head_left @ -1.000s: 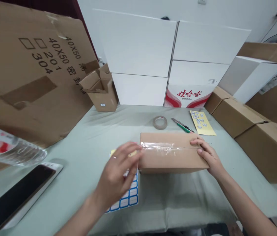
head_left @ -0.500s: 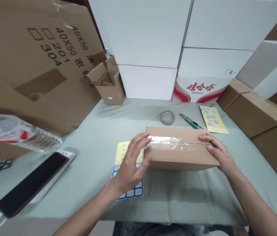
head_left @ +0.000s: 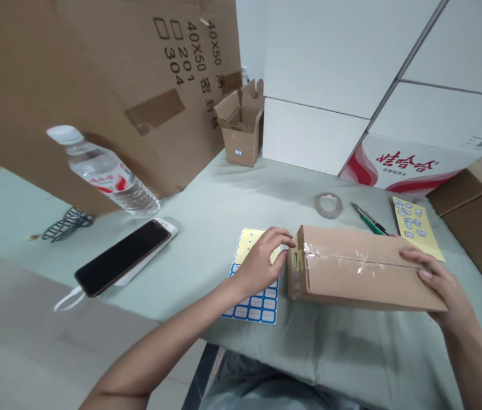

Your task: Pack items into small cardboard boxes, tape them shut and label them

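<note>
At the near middle of the table (head_left: 198,245), just right of a blue-bordered label sheet (head_left: 256,312), you have the taped cardboard box (head_left: 352,270) between your hands. Your right hand (head_left: 448,290) grasps its right end, fingers and thumb over the top, probably to steady it while the other hand works. Your left hand (head_left: 256,270) is at the opposite end, its fingers loosely bent and the thumb apart, clenched on nothing visible; whether the fingertips press the end is hard to tell. That end is turned a little towards you, perhaps so its tape can be reached. Beyond the box, the tape roll (head_left: 329,214), the cutter (head_left: 368,218) and a yellow sticker sheet (head_left: 424,236) lie seemingly within easy reach. A pale green cloth covers the table, with shallow creases at the near side. On the left are your phone (head_left: 123,259) and a tilted water bottle (head_left: 113,176) by a big carton (head_left: 96,85); white boxes (head_left: 322,134) wall off the far side, and pale floor (head_left: 23,324) shows near left.
</note>
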`<act>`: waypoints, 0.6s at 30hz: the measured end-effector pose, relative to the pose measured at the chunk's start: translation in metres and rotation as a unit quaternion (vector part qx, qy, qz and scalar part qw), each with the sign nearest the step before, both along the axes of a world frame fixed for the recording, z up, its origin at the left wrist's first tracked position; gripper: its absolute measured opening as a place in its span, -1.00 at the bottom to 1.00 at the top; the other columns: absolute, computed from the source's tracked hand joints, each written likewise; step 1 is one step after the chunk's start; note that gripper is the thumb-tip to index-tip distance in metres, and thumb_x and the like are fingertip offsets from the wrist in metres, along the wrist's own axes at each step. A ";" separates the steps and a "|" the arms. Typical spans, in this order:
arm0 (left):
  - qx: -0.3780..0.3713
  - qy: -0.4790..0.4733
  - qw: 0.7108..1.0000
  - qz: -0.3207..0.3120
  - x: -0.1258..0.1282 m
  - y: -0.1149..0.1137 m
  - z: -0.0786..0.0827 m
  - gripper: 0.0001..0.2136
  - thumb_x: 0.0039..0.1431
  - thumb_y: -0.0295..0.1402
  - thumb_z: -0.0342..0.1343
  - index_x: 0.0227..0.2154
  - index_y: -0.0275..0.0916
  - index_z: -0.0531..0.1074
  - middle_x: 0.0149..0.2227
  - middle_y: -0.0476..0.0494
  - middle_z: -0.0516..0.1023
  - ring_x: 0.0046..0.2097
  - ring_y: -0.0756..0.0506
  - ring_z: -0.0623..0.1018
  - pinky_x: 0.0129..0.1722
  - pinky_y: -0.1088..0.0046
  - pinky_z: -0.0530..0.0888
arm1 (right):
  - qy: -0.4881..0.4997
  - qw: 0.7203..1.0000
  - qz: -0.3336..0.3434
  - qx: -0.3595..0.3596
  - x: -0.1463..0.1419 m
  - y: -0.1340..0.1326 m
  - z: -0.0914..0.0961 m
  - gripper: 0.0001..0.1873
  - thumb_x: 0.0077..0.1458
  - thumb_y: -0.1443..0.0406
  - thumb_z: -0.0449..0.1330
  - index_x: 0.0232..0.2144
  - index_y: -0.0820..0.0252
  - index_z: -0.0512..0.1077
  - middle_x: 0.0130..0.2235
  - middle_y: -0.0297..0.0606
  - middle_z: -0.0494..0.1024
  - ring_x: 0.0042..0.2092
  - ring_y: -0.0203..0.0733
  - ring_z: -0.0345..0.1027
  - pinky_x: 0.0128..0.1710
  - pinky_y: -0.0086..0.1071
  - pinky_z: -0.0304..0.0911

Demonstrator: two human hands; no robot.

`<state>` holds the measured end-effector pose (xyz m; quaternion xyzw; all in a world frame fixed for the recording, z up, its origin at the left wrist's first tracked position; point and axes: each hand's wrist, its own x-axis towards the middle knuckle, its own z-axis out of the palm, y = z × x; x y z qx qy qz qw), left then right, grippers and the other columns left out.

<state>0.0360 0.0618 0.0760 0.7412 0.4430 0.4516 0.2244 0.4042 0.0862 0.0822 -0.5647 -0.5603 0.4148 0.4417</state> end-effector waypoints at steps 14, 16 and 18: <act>0.108 0.081 0.988 -0.071 -0.008 0.016 -0.020 -0.89 0.27 -0.44 -0.01 -0.28 -0.21 0.43 -0.20 -0.21 0.59 -0.14 -0.12 0.55 -0.12 0.25 0.51 | -0.019 0.999 0.023 0.025 -0.001 0.001 -0.001 -0.70 0.04 0.03 0.18 -0.22 -0.04 0.52 0.24 -0.36 0.35 0.30 0.23 0.10 0.09 -0.03 0.26; 0.103 0.084 0.988 -0.073 -0.009 0.014 -0.019 -0.89 0.24 -0.44 0.00 -0.33 -0.19 0.43 -0.21 -0.19 0.59 -0.13 -0.12 0.56 -0.12 0.27 0.51 | -0.023 0.999 0.031 0.039 -0.003 0.002 -0.001 -0.69 0.05 0.02 0.17 -0.22 -0.03 0.52 0.24 -0.35 0.36 0.30 0.21 0.09 0.11 -0.05 0.24; 0.087 0.079 0.991 -0.065 -0.012 0.011 -0.019 -0.91 0.19 -0.43 0.03 -0.39 -0.18 0.41 -0.24 -0.16 0.59 -0.14 -0.10 0.56 -0.13 0.31 0.51 | -0.016 0.998 0.041 0.044 -0.005 0.001 0.001 -0.70 0.05 0.03 0.18 -0.22 -0.02 0.53 0.25 -0.36 0.36 0.31 0.19 0.08 0.15 -0.06 0.20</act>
